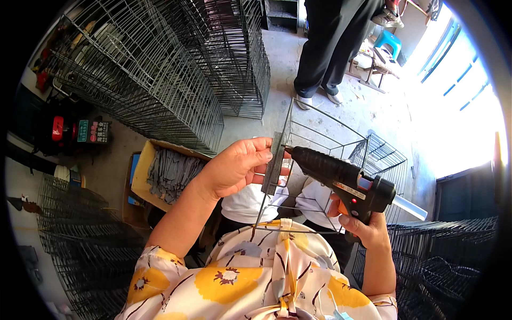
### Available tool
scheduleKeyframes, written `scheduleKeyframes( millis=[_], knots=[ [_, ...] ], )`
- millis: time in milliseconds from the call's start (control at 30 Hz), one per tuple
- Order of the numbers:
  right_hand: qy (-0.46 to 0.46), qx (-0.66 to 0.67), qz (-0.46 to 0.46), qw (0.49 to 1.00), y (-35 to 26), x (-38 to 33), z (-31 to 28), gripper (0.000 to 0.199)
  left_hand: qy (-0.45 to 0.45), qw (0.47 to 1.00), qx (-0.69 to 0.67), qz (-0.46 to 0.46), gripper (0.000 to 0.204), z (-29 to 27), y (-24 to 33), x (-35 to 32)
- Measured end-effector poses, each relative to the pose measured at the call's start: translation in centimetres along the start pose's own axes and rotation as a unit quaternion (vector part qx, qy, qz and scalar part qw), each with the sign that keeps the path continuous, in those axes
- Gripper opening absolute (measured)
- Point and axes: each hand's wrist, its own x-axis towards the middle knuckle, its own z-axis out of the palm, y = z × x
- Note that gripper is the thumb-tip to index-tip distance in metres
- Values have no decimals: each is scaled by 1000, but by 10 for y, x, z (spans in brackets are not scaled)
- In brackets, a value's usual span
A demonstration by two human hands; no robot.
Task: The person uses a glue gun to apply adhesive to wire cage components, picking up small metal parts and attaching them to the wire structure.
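Observation:
My right hand (368,229) grips a black hot glue gun (333,173) by its handle. A translucent glue stick (409,208) pokes out of the gun's rear end. The nozzle points left, right by a narrow grey strip (273,168). My left hand (232,169) is closed on that strip, thumb in front and fingers behind, at one side of a wire cage frame (324,141). The frame stands over my lap, its near edge by my shirt. Whether the nozzle touches the strip, I cannot tell.
Tall stacks of wire cages (144,69) rise at the far left. A cardboard box (143,181) full of grey strips sits by my left forearm. More wire panels (426,266) lie at the right. A person in dark trousers (333,45) stands ahead, near a blue stool (389,42).

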Motion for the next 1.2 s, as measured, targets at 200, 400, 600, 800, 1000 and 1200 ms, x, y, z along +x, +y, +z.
scheduleKeyframes(
  millis=[200,400,600,800,1000,1200],
  knots=[
    [3,-15,1,1000,-3,2,3,42,-7,1000,3,7,32,0,0,0],
    [11,-10,8,1000,-4,5,7,41,-1,1000,2,6,33,-1,0,0],
    [6,-27,31,999,-4,4,5,41,-2,1000,3,8,34,0,0,0],
    [5,-39,93,995,-6,-5,3,42,3,1000,4,11,37,-3,-4,-1],
    [59,-23,97,993,-2,-18,8,55,10,1000,-7,3,43,-7,-7,0],
    [41,-15,119,992,0,-31,6,55,0,1000,3,-4,66,-7,-1,-3]
  ],
)
